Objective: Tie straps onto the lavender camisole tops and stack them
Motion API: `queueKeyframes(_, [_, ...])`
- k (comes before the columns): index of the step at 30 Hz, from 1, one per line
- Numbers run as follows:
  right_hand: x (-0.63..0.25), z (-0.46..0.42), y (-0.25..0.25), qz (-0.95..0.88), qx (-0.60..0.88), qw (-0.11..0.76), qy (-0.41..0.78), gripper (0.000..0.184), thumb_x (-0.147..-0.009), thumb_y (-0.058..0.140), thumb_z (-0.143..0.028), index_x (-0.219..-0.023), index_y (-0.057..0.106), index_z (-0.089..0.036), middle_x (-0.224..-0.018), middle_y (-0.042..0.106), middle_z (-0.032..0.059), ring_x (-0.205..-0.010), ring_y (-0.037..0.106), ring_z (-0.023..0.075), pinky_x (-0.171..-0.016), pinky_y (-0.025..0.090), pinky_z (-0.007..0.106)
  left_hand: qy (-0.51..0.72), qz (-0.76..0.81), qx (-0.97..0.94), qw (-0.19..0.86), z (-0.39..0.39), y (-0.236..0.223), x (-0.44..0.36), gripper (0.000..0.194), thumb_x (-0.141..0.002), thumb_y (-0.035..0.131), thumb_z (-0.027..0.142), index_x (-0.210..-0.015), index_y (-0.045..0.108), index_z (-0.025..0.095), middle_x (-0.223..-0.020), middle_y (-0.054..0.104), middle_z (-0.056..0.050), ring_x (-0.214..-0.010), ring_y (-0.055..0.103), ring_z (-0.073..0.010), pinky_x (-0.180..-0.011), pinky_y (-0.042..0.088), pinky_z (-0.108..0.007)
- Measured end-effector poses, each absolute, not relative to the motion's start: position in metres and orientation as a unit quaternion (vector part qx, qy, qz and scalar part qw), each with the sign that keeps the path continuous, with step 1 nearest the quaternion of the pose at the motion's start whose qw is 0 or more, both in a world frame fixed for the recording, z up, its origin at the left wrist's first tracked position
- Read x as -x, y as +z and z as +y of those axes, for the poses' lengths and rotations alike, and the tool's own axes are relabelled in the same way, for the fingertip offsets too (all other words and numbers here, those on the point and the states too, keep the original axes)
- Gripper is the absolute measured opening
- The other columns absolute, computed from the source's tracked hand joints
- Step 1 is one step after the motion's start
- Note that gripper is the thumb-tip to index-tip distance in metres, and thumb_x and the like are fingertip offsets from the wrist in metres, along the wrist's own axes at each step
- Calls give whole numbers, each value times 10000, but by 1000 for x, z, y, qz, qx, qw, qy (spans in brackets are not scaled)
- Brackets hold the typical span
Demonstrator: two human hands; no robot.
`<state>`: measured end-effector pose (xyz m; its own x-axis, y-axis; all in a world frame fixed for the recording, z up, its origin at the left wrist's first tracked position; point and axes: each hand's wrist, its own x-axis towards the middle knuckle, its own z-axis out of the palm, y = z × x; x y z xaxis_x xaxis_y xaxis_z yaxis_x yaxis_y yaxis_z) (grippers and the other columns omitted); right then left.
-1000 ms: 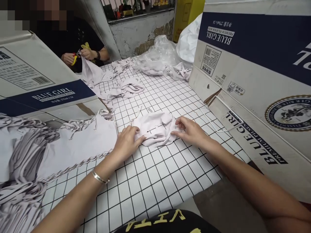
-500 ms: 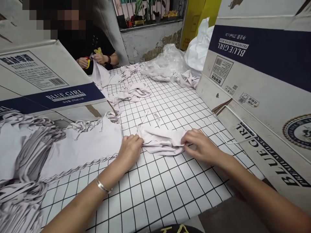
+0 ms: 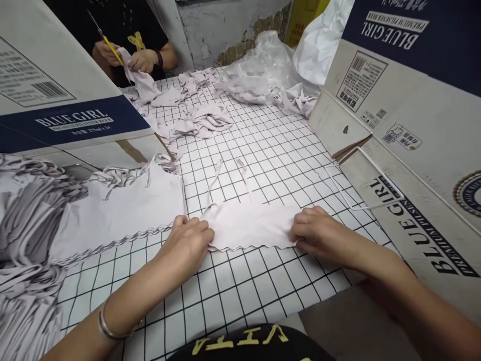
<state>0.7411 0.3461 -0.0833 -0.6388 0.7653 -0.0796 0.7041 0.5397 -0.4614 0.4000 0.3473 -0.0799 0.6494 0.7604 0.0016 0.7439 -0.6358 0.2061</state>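
A small pale lilac garment lies spread flat on the black-and-white grid tabletop, its wavy hem toward me and two thin straps trailing away from me. My left hand pinches its left edge with curled fingers. My right hand grips its right edge the same way. The cloth is pulled taut between both hands.
A stack of matching folded garments lies at left, beside a Blue Girl carton. Larger Blue Girl cartons wall the right side. Loose garments and clear plastic lie farther back. Another person's hands work cloth with scissors.
The crumpled garment has been pulled out flat and drawn closer to me. Both hands moved from its top to its side edges. The view tilted downward.
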Motion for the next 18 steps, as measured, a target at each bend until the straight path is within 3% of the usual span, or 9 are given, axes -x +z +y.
queueKeyframes(4, [-738, 345, -75, -865, 415, 38, 281, 65, -836, 613, -229, -791, 656, -247, -772, 625, 17, -798, 552, 198, -814, 395, 395, 31, 411, -903, 123, 347, -73, -398, 210, -848, 486, 132, -652, 547, 177, -706, 558, -26, -688, 474, -177, -722, 289, -359])
queueKeyframes(7, [-734, 352, -73, -841, 438, 75, 308, 126, -861, 615, -374, -891, 639, -254, -899, 649, 35, -881, 569, 215, -800, 419, 380, 74, 427, -887, 158, 360, -71, -407, 168, -918, 505, 316, -869, 606, 192, -864, 604, -35, -804, 517, -195, -767, 323, -348])
queueKeyframes(9, [-729, 363, -79, -815, 501, 135, 257, 205, -888, 564, -419, -990, 614, -248, -1008, 650, 65, -973, 560, 244, -832, 410, 409, 120, 461, -867, 147, 376, -78, -420, 234, -951, 453, 361, -1021, 599, 191, -964, 615, -55, -893, 519, -213, -808, 332, -355])
queueKeyframes(11, [-723, 376, -89, -792, 558, 148, 196, 247, -868, 577, -432, -1019, 603, -238, -974, 656, 76, -975, 556, 273, -857, 382, 460, 135, 484, -854, 132, 394, -89, -434, 267, -935, 480, 380, -1083, 586, 184, -988, 620, -70, -936, 509, -237, -840, 322, -377])
queueKeyframes(15, [-714, 388, -105, -799, 548, 100, 227, 134, -788, 653, -345, -804, 595, -225, -743, 610, 18, -803, 556, 223, -820, 385, 428, 115, 473, -858, 166, 410, -110, -454, 115, -868, 569, 295, -902, 603, 191, -836, 632, -34, -852, 515, -230, -822, 293, -386])
queueKeyframes(18, [-714, 378, -107, -813, 503, 197, 215, 100, -816, 561, -192, -735, 508, -217, -814, 603, 26, -828, 534, 196, -810, 395, 370, 160, 459, -862, 146, 400, -112, -455, 117, -847, 500, 124, -769, 551, 194, -769, 604, -8, -784, 503, -190, -790, 275, -375])
